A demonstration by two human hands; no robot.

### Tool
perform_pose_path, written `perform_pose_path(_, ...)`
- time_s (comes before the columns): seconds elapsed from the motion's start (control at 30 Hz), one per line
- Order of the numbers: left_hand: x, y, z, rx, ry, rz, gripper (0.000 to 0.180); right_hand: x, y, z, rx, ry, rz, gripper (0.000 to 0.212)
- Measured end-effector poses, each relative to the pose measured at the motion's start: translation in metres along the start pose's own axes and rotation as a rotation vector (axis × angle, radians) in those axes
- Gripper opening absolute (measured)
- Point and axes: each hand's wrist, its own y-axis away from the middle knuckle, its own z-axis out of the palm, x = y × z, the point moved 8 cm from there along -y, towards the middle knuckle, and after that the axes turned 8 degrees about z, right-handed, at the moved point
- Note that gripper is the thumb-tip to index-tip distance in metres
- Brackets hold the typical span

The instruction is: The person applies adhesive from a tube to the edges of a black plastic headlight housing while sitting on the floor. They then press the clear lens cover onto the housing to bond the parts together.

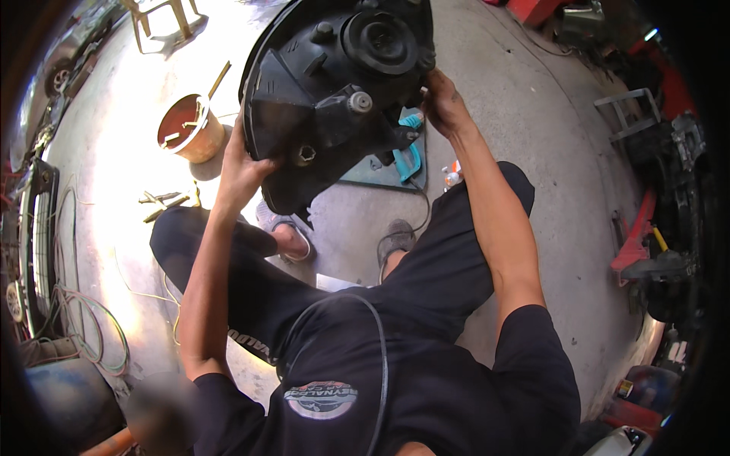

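Item: one black moulded plastic housing (334, 114), rear face with round cap and fittings uppermost; held up over the floor (578, 190), in front of the seated person's knees.
Left hand (247, 173): fingers wrapped on the housing's left edge, thumb on its face; tips partly hidden.
Right hand (447, 105): fingers bent in against the right edge, gripping; exact closure cannot be told.
Beneath, partly covered: one teal tool (409, 163), on a flat board (366, 175).
Left, on the floor: one bucket (207, 147), reddish inside, containing pale pieces.
Far left: coiled hoses (115, 346).
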Motion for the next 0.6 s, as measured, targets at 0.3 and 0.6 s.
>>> perform_pose_path(0.3, -0.001, 0.045, 0.027, 0.093, 0.226, -0.397, 0.092, 0.072, 0.008, -0.029, 0.073, 0.095, 0.279, 0.05)
perform_pose_path(0.6, -0.084, 0.063, 0.028, 0.156, 0.383, -0.522, 0.089, 0.112, 0.021, -0.036, 0.06, 0.004, 0.422, 0.04)
